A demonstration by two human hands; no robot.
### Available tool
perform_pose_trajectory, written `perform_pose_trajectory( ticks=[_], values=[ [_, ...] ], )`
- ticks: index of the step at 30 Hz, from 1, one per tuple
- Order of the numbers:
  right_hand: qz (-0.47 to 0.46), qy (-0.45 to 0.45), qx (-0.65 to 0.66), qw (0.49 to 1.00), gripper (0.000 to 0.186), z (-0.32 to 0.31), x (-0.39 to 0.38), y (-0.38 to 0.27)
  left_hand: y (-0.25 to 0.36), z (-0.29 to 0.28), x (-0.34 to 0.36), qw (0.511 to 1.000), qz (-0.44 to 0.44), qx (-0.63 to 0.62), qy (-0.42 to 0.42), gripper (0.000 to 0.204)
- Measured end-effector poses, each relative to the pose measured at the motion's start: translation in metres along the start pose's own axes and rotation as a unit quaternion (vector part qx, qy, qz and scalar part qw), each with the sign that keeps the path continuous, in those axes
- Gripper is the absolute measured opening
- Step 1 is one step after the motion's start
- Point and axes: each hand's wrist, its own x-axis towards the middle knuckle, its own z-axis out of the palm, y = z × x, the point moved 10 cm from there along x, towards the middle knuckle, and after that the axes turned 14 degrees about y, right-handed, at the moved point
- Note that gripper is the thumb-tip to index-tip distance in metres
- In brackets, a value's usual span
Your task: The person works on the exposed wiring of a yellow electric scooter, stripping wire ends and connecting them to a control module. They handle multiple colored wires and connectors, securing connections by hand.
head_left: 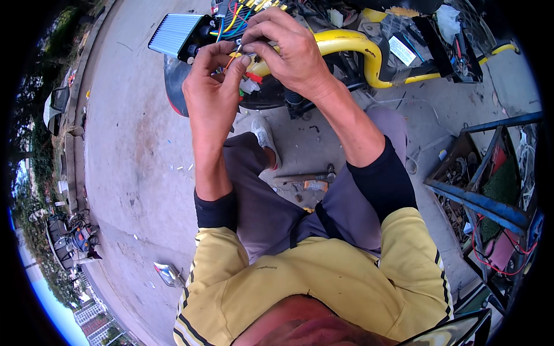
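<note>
My left hand (212,92) is closed, its thumb and forefinger pinching a thin orange wire (231,60). Close against it, my right hand (291,55) is also closed, its fingertips meeting at a small metallic wire end; its exact kind is partly hidden. Around the fingers spreads a bundle of coloured wires (231,24). A silver finned box (180,36) with black ends sits just left of the bundle. Below my fingertips hang a red connector (254,77) and a whitish one (249,86). A yellow tubular frame (340,41) runs off to the right behind my right hand.
A hammer (306,177) and a small orange-and-white box (315,185) lie on the ground between my legs. At right stands a blue metal rack (482,203) of scrap. A black tray (466,69) with tools is at upper right. Parked vehicles (78,239) line the far left.
</note>
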Motion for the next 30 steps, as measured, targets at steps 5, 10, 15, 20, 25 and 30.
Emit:
perform_pose_trajectory(
  ticks=[5,10,15,20,25,30],
  values=[
    [0.003,-0.001,0.003,1.000,0.009,0.000,0.000,-0.002,-0.004,-0.005,-0.001,0.999,0.027,0.021,0.035,0.015],
    [-0.007,-0.007,-0.004,1.000,0.008,0.002,-0.002,-0.005,0.004,-0.007,0.000,0.992,0.087,0.090,0.034,0.016],
    [0.006,-0.009,-0.003,1.000,0.008,0.002,-0.003,-0.001,0.000,-0.006,0.000,0.988,0.107,0.098,0.045,0.016],
    [-0.007,-0.008,-0.008,1.000,0.009,0.001,-0.003,-0.001,-0.004,-0.008,-0.002,0.990,0.092,0.098,0.048,0.021],
    [-0.001,-0.009,-0.010,1.000,0.008,0.003,-0.003,0.002,0.000,-0.010,-0.003,0.989,0.078,0.121,0.040,0.026],
    [0.048,-0.030,-0.008,0.998,0.008,0.004,-0.003,0.006,0.004,-0.012,-0.004,0.987,0.107,0.109,0.049,0.017]
  ],
)
